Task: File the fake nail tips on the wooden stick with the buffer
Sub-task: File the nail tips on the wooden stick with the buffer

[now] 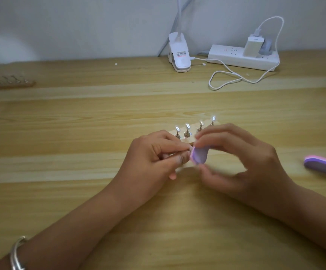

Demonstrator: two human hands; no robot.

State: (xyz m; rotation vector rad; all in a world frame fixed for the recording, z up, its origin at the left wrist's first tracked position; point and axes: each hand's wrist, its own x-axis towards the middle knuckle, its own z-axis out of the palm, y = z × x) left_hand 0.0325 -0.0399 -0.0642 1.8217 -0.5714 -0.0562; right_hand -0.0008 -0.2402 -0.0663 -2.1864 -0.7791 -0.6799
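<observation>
Wooden stick [186, 141] lies mid-table [80, 133], well apart from the rear edge; broad table surface runs left of the hands and in front of them. Nail tips [187, 126] upright on the stick: four counted; any others are hidden by the hands. Left hand [154, 154]: fingers curled, pinching at the stick's near end; detail blurred. Right hand [241, 162] pinches the buffer [199, 155] against the left fingertips. Buffers: two; second buffer [322, 164] lies far right, apart.

buffer [258, 155]: lilac | table [80, 133]: pale pine grain | power strip [234, 55]: white
</observation>
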